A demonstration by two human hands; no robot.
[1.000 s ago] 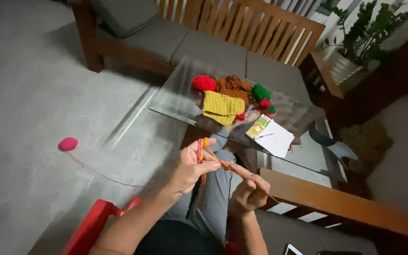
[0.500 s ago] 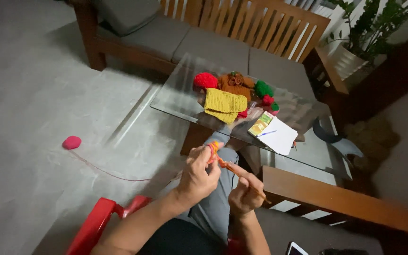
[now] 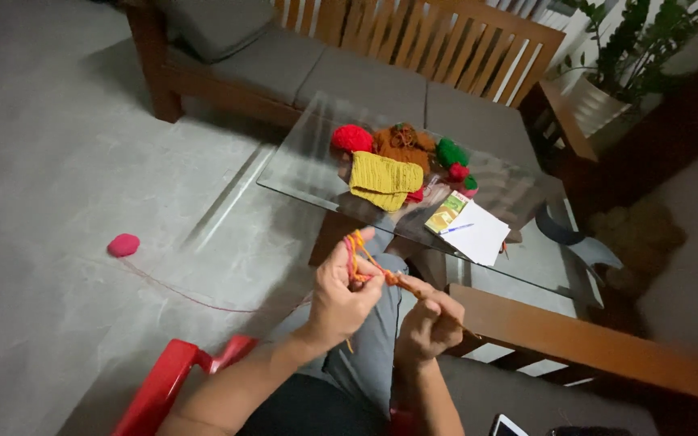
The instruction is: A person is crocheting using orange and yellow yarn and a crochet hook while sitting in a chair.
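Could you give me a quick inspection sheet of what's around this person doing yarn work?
Surface: glass table, see-through, in front of the knees.
Job's things: orange yarn work looped over left hand; thin hook in right hand.
Clutter: red yarn ball, yellow knitted piece, green yarn, paper with pen.
Hands: both closed on the work.
Cables: nothing seen; a pink strand runs to pink ball on floor.
Surroundings: wooden bench, potted plant.

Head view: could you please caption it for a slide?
Left hand and right hand crochet orange yarn near a glass table.
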